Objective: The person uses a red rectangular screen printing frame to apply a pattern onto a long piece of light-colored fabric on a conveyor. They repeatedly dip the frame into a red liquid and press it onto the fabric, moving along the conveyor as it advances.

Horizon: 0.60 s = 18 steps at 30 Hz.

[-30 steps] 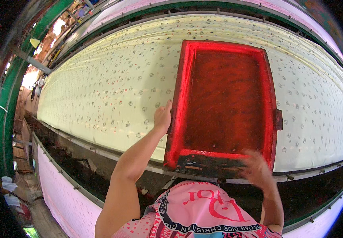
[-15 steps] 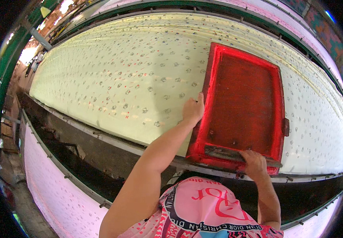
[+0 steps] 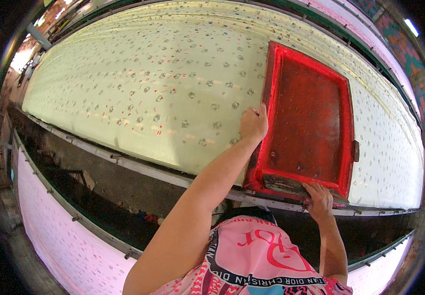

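A red-edged screen printing frame (image 3: 348,123) lies on pale yellow printed fabric (image 3: 138,103), its mesh (image 3: 308,115) stained dark red. My left hand (image 3: 254,123) is closed on the frame's left edge, thumb on top, with the fingertips partly hidden. At the near end inside the frame rests a squeegee (image 3: 284,183), a dark bar smeared with ink. My right hand (image 3: 319,200) is bent over the right part of that bar and the near rim, covering some of it. Small grey motifs and red marks dot the fabric left of the frame.
A metal rail (image 3: 138,170) with small studs runs along the table's near edge. Below it is a dark gap, then another table with pinkish printed fabric (image 3: 60,236). Wrinkled folds (image 3: 212,12) lie along the far edge. A small dark block (image 3: 355,151) juts from the frame's right side.
My view has shifted, so fabric and frame sit higher in the picture. My left hand remains at the frame's left edge, and my right hand stays at the squeegee.
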Each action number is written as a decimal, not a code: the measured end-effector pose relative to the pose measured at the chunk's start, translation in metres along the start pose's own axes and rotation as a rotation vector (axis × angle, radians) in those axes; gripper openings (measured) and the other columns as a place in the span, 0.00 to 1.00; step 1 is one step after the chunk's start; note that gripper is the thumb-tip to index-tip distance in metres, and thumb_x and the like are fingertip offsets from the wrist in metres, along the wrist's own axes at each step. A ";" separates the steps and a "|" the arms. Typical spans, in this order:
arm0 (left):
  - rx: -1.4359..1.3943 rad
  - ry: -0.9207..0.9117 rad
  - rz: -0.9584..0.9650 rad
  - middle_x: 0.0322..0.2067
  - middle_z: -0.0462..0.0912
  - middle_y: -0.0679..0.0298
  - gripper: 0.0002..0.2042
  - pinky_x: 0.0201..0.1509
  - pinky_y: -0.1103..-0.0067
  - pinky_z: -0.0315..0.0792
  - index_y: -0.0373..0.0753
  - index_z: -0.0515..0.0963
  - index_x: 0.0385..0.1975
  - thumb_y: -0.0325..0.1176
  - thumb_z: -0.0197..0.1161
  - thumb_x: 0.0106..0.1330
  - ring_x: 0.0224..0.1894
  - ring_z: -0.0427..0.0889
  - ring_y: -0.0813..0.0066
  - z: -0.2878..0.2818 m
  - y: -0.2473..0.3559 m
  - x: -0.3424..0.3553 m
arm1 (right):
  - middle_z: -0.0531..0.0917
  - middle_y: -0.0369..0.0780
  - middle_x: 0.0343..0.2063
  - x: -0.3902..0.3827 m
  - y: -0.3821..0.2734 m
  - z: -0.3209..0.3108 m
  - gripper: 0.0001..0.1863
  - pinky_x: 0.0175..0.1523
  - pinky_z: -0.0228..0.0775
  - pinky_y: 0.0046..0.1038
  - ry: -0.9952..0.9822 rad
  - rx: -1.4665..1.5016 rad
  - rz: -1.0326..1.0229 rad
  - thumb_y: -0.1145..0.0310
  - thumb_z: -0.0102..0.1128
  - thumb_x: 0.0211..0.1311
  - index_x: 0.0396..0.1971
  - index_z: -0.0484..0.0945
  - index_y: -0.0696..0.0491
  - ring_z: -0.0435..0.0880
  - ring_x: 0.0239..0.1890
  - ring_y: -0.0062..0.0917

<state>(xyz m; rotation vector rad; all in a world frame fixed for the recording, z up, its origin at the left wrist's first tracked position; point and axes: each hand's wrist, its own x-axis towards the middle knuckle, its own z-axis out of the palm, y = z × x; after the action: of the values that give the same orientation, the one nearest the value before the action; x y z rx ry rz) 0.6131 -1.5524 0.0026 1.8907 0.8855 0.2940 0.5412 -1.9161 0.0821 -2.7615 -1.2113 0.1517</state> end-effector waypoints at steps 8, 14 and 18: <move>-0.067 0.093 0.106 0.50 0.85 0.32 0.31 0.60 0.51 0.77 0.25 0.82 0.44 0.56 0.53 0.82 0.52 0.85 0.36 0.009 -0.007 0.002 | 0.88 0.47 0.53 0.069 0.043 0.020 0.32 0.60 0.81 0.49 0.144 -0.067 -0.040 0.85 0.61 0.52 0.60 0.86 0.50 0.88 0.55 0.50; -0.110 0.120 0.120 0.41 0.82 0.37 0.28 0.56 0.53 0.74 0.26 0.79 0.39 0.52 0.52 0.84 0.47 0.81 0.38 0.016 -0.012 0.006 | 0.89 0.49 0.49 0.169 0.087 0.004 0.29 0.59 0.83 0.48 0.146 -0.114 -0.072 0.83 0.58 0.59 0.61 0.85 0.48 0.89 0.53 0.50; -0.052 0.093 0.116 0.41 0.81 0.40 0.26 0.54 0.56 0.73 0.26 0.76 0.41 0.51 0.52 0.85 0.45 0.80 0.43 0.015 -0.014 0.005 | 0.88 0.48 0.49 0.237 0.129 -0.001 0.27 0.59 0.83 0.48 0.172 -0.106 -0.090 0.83 0.58 0.61 0.60 0.84 0.49 0.89 0.53 0.49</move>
<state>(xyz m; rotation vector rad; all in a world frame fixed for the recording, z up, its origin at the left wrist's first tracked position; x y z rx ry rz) 0.6190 -1.5556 -0.0176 1.8960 0.8231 0.4745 0.7950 -1.8284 0.0532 -2.7335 -1.3293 -0.1603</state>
